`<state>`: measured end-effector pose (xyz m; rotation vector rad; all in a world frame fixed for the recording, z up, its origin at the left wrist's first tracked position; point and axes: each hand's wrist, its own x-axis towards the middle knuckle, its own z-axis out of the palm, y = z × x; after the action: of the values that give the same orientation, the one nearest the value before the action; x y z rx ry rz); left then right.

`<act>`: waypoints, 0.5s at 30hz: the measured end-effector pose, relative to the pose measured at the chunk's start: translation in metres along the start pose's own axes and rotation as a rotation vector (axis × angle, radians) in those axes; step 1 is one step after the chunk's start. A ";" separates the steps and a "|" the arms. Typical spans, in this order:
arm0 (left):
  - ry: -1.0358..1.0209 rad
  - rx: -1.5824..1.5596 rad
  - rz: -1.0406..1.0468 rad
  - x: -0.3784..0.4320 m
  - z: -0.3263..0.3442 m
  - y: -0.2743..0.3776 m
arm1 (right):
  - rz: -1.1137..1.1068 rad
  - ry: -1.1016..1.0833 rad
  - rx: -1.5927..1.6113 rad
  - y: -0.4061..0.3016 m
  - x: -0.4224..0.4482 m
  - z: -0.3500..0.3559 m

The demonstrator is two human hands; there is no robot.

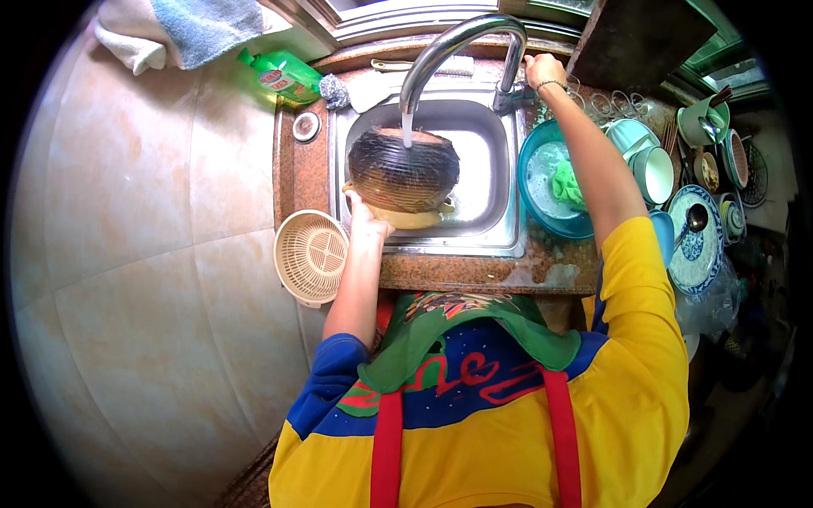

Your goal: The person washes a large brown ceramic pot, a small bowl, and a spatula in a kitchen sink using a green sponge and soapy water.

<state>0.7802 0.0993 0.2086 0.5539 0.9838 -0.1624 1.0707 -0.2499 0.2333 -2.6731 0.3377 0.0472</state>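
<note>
A ribbed clay pot (406, 171) with a blackened base lies tipped over in the stainless steel sink (489, 235). Its yellowish-brown rim is turned towards me. My left hand (367, 219) grips the pot at its near left side, with part of the fingers hidden by it. Water runs from the chrome gooseneck faucet (467, 28) onto the pot's dark underside. Behind the sink, my right hand (546, 71) is beside the faucet's base, fingers curled. Whether it holds the faucet handle is hidden from view.
Right of the sink is a blue basin (530, 206) of suds with a green cloth (567, 184). Beyond it are bowls (654, 174) and a patterned plate (698, 267) with a ladle (695, 219). A beige plastic colander (311, 257) and green detergent bottle (286, 76) sit left.
</note>
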 end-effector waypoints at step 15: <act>0.062 0.078 0.192 -0.008 0.014 -0.011 | -0.073 -0.033 0.190 0.000 -0.044 -0.023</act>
<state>0.7821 0.0817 0.2176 0.7252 0.9815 -0.0128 1.0270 -0.2498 0.2574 -2.4913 0.2220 0.0348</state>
